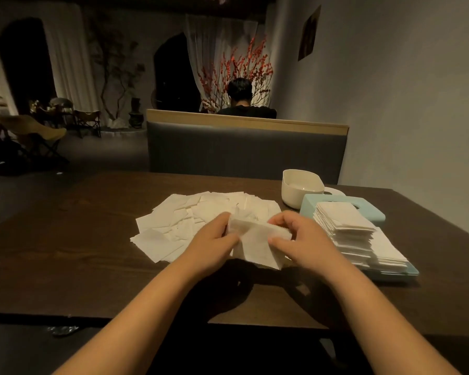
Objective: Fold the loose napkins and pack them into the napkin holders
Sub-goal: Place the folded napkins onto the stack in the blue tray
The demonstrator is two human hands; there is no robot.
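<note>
Napkin (257,239), a single white sheet partly folded, is held just above the dark wooden surface (65,253) between the person's two hands. Left hand (214,243) grips its left edge, thumb on the near side and fingers curled over the far side. Right hand (299,239) pinches the right edge, thumb underneath and fingers bent over the top. The sheet's lower part hangs down toward the surface.

Behind the held sheet, loose napkins (179,220) lie spread flat in an overlapping pile. Just right of the right hand, a tall stack of folded napkins (347,228) sits on a light blue holder (374,212), with a lower stack in front of it. A cream-coloured holder (301,190) stands open at the far right of the surface, just behind the blue one.

Across the surface is a grey booth seat (244,150), and beyond it a person (244,101) sits facing away.
</note>
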